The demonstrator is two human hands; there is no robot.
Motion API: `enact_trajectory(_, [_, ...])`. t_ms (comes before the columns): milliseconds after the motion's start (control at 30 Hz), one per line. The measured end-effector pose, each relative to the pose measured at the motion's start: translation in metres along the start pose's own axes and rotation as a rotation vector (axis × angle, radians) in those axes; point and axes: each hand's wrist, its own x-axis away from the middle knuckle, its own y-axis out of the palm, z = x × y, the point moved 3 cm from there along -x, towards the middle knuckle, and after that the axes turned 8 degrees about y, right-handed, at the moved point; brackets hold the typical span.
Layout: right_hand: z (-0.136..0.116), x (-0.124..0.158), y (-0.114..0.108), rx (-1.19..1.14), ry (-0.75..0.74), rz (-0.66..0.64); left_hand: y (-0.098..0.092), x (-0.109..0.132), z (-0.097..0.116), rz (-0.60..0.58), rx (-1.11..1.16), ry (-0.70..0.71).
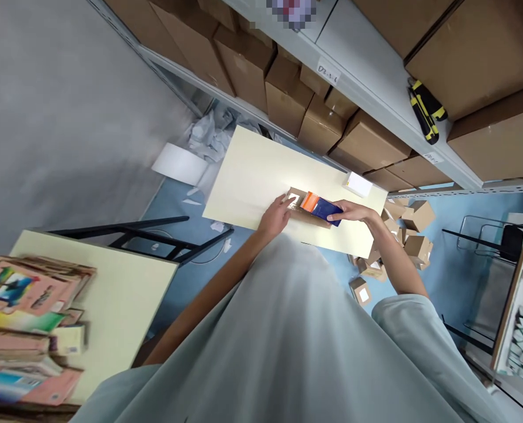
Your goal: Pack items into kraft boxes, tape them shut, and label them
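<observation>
A small brown carton [313, 220] lies on the pale yellow table [235, 176] in front of me. My left hand [275, 217] is at the carton's left end, its fingers partly spread and touching it. Over the carton my right hand [347, 211] grips a flat dark blue and orange box [323, 207] by its right end, thumb on top. Behind the hands, near the table's back edge, is a white box [358, 184].
Shelves hold many brown cartons [325, 126]; two yellow-black cutters [424, 111] lie on one. Small cartons [418, 249] are piled on the floor at right. A second table [124, 294] at lower left bears stacked flat packaging [32, 329].
</observation>
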Motion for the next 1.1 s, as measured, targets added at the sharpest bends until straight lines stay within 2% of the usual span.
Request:
enact_trajectory(100, [0.004,0.003,-0.006,0.006,-0.015,-0.025,-0.005,-0.001,0.014,0.102,0.052,0.020])
enact_trajectory(200, [0.004,0.003,-0.007,0.021,-0.048,-0.072,-0.010,-0.005,0.032,0.179,0.308,-0.067])
enact_trajectory(300, [0.008,-0.001,-0.007,0.030,-0.072,-0.113,-0.005,-0.012,0.044,0.104,0.660,-0.284])
enact_trajectory(367, [0.011,-0.003,-0.008,0.026,-0.070,-0.125,0.000,-0.016,0.048,0.040,0.770,-0.379])
enact_trajectory(500, [0.015,-0.004,-0.009,0.021,-0.055,-0.131,0.004,-0.018,0.047,0.030,0.749,-0.422])
enact_trajectory(733, [0.011,0.000,-0.007,0.030,-0.062,-0.172,0.002,-0.019,0.046,0.050,0.711,-0.375])
enact_trajectory(967, [0.006,0.004,-0.006,0.070,-0.072,-0.158,0.005,-0.022,0.048,0.109,0.643,-0.373])
enact_trajectory(1100, [0.003,0.005,-0.004,0.076,-0.092,-0.172,-0.001,-0.019,0.053,0.157,0.513,-0.318])
